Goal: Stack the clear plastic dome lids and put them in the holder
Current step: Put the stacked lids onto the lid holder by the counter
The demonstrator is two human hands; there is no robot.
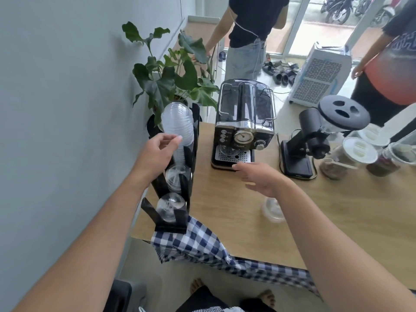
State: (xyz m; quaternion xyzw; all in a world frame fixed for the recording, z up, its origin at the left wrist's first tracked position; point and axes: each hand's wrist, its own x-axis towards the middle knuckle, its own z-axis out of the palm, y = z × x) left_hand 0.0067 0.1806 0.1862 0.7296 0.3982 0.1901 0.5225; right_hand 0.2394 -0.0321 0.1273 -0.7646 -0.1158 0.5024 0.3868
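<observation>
A tall stack of clear dome lids (177,122) stands in the far slot of the black holder (193,158) at the table's left edge. Two nearer slots hold short lid stacks, one in the middle (175,176) and one at the front (170,207). My left hand (157,154) touches the tall stack's near side, fingers curled against it. My right hand (258,176) hovers open above the table, palm down. Just below my right wrist, a small stack of clear lids (272,210) rests on the wood, partly hidden by my forearm.
An espresso machine (244,124) stands behind my right hand, a black grinder (315,136) and several jars (358,154) to the right. A checked cloth (202,244) hangs over the wooden table's (225,210) near edge. A plant sits at the wall. Two people stand beyond.
</observation>
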